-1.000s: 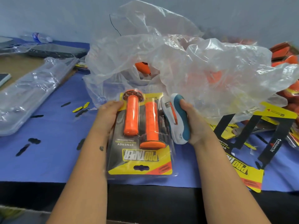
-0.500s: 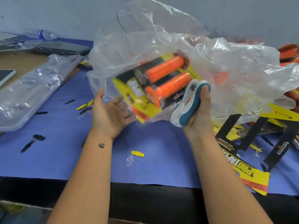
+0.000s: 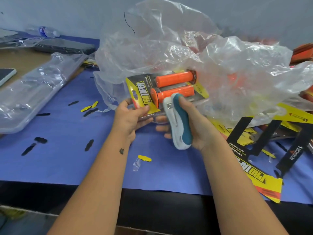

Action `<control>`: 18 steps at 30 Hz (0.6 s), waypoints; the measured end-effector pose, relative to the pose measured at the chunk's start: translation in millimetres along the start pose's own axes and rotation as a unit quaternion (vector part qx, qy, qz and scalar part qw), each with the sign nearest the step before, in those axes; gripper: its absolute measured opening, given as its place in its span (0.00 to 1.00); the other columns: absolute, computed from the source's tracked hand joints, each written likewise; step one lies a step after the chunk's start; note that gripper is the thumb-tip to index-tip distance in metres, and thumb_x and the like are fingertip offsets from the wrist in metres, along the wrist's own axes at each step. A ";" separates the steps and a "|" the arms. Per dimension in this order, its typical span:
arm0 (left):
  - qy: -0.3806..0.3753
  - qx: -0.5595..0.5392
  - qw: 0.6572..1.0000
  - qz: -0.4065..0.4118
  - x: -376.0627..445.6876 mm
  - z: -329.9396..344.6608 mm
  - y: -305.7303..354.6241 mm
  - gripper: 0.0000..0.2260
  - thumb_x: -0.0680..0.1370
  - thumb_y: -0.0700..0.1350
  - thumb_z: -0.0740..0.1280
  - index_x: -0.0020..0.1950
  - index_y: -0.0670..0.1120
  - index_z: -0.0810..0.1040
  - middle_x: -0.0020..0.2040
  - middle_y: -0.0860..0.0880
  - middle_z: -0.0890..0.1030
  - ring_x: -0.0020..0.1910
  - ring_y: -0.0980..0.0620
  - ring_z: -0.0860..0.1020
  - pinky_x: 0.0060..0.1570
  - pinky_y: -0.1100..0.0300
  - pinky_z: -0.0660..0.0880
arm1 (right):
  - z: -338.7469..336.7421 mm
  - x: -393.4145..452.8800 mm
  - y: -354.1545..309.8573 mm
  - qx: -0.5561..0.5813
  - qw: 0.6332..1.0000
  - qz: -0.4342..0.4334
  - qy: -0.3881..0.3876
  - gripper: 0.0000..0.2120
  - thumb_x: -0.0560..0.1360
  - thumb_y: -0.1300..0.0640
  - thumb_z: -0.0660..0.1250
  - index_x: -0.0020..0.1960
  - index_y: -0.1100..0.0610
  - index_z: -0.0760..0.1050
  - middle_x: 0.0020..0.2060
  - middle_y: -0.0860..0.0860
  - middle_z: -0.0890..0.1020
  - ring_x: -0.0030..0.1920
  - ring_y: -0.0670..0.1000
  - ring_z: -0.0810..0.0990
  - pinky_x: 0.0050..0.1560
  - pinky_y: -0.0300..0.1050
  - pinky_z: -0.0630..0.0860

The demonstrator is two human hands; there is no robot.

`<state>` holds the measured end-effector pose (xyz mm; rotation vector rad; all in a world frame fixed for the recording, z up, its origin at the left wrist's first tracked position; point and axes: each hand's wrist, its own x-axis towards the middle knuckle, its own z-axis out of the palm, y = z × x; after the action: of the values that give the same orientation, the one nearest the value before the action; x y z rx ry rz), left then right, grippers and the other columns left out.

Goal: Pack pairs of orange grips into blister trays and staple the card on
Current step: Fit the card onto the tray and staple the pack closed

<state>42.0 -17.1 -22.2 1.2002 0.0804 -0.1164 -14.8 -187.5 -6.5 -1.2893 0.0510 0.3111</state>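
A blister pack (image 3: 144, 92) with a yellow and black card holds two orange grips (image 3: 174, 85) lying sideways, raised above the blue mat. My left hand (image 3: 130, 116) pinches the pack's near left corner, thumb on top. My right hand (image 3: 198, 122) grips a white and teal stapler (image 3: 179, 122), whose nose sits at the pack's near edge below the lower grip. Fingers of the right hand reach under the pack.
A big crumpled clear plastic bag (image 3: 220, 65) with more orange grips fills the back. Loose yellow and black cards (image 3: 264, 150) lie at the right. Empty clear trays (image 3: 33, 92) and a phone (image 3: 5, 74) are at the left. Punched card scraps (image 3: 144, 158) dot the blue mat (image 3: 59, 158).
The pack has been lifted off the mat and turned sideways. My left hand let go midway and now pinches its corner. The stapler has swung round to the pack's near edge.
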 end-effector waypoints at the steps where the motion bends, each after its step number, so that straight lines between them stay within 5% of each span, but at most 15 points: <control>1: -0.004 -0.006 1.000 0.002 -0.4 0.8 0.4 0.14 0.75 0.32 0.69 0.54 0.46 0.72 0.43 0.47 0.84 0.33 0.49 0.82 0.31 0.59 0.80 | 4.5 -1.0 0.6 -0.035 0.998 0.033 -0.033 0.32 0.65 0.33 0.67 0.58 0.56 0.78 0.49 0.59 0.85 0.43 0.57 0.86 0.37 0.46 0.81; 5: -0.031 -0.080 0.996 -0.031 -1.1 -0.7 6.2 0.01 0.79 0.42 0.66 0.49 0.47 0.76 0.36 0.49 0.85 0.33 0.52 0.84 0.31 0.60 0.79 | 12.7 -1.2 2.5 -0.074 0.988 0.106 -0.080 0.34 0.58 0.32 0.71 0.48 0.61 0.80 0.38 0.60 0.83 0.34 0.57 0.83 0.33 0.45 0.80; 9: -0.037 -0.186 0.979 -0.074 -0.2 -4.9 13.4 0.07 0.78 0.46 0.66 0.53 0.44 0.78 0.38 0.44 0.85 0.38 0.49 0.84 0.39 0.59 0.82 | 8.5 2.3 3.0 -0.012 0.993 0.103 -0.059 0.28 0.62 0.31 0.70 0.40 0.57 0.83 0.35 0.58 0.80 0.31 0.56 0.79 0.32 0.45 0.78; 14: -0.035 -0.031 0.998 -0.036 -2.1 -5.9 10.4 0.03 0.77 0.42 0.69 0.44 0.48 0.78 0.38 0.48 0.82 0.34 0.53 0.82 0.33 0.64 0.79 | 9.4 5.9 5.2 0.018 0.994 0.099 -0.039 0.28 0.64 0.31 0.71 0.41 0.57 0.83 0.34 0.58 0.79 0.30 0.55 0.77 0.31 0.45 0.76; 18: -0.015 -0.036 0.998 -0.044 -2.5 -5.3 14.1 0.06 0.78 0.40 0.67 0.42 0.47 0.76 0.32 0.51 0.80 0.28 0.59 0.79 0.24 0.70 0.71 | 14.4 7.3 6.6 -0.038 0.993 0.106 -0.019 0.32 0.64 0.31 0.71 0.49 0.60 0.80 0.36 0.58 0.80 0.31 0.55 0.78 0.31 0.45 0.76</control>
<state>41.4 -7.0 -10.7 1.1220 0.1109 -0.2060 -11.4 -170.7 -10.1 -1.3553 0.1447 0.5238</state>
